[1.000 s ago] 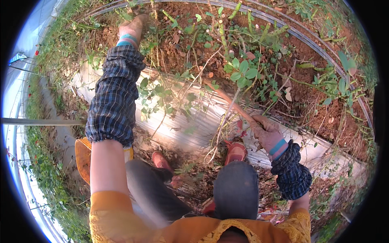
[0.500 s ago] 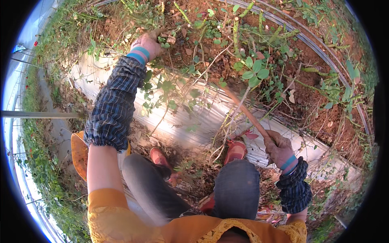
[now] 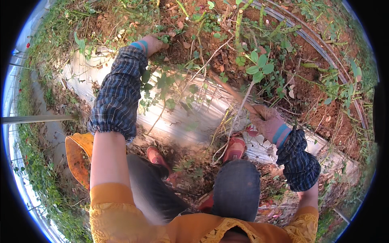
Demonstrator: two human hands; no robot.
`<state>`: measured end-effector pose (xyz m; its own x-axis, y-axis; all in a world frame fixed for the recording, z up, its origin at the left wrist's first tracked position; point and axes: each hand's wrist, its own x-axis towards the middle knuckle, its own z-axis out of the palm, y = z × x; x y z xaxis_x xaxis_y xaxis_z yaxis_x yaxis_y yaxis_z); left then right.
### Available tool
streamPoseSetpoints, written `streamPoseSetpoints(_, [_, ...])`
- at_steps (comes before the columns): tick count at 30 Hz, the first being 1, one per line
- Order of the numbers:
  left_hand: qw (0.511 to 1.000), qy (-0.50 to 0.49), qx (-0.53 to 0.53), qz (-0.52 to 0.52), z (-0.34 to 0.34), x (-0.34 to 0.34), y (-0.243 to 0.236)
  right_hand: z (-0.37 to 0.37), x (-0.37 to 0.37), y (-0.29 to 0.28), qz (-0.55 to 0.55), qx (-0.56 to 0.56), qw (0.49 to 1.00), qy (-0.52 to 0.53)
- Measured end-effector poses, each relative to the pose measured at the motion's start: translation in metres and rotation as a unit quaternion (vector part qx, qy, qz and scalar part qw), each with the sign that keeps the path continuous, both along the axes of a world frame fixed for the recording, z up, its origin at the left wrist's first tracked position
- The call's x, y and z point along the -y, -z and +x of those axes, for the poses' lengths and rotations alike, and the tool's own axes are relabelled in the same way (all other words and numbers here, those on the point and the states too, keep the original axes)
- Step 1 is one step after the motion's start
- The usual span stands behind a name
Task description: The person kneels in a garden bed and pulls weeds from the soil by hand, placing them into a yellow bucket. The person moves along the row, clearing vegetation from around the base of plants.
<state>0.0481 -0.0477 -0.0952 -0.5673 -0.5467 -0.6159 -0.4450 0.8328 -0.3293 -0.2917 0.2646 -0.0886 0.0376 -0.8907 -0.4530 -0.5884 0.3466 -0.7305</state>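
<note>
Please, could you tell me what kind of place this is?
Probably a growing bed inside a greenhouse or plastic tunnel. Reddish soil bears cut green stems and leafy growth, and a bright, pale covering seems to curve along the left edge.

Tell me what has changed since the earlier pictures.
The left hand has drawn back from farther out; whether it grips anything is unclear. The right hand pulled back with the wooden handle, then moved forward again, gripping it in every picture. The view has also shifted slightly. Both red shoes stayed in place.
</note>
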Motion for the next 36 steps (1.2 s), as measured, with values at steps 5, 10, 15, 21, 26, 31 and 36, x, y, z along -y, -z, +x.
streamPoseSetpoints(5, [1.000,0.019,0.000,-0.022,0.005,-0.015,-0.005,0.023,-0.003,0.052,0.082,0.220,0.970,0.060])
streamPoseSetpoints(10, [0.758,-0.401,-0.496,0.137,0.023,-0.042,0.007,0.024,-0.003,0.079,0.120,0.292,0.943,0.106])
streamPoseSetpoints(15, [0.803,-0.369,-0.467,0.022,-0.002,-0.067,-0.001,0.027,-0.007,0.090,0.037,0.292,0.953,0.076])
streamPoseSetpoints(21, [0.898,-0.336,-0.280,-0.049,-0.052,-0.074,0.001,0.034,-0.011,0.083,-0.043,0.205,0.977,0.043])
streamPoseSetpoints(26, [0.623,-0.432,-0.634,0.149,-0.016,-0.040,0.074,0.035,-0.010,0.075,0.002,0.229,0.972,0.059])
streamPoseSetpoints(31, [0.517,-0.333,-0.756,0.222,0.020,-0.042,0.087,0.035,-0.007,0.071,0.012,0.209,0.977,0.049])
streamPoseSetpoints(36, [0.140,-0.523,-0.747,0.386,0.006,-0.075,0.033,0.033,-0.009,0.073,-0.040,0.178,0.983,0.016])
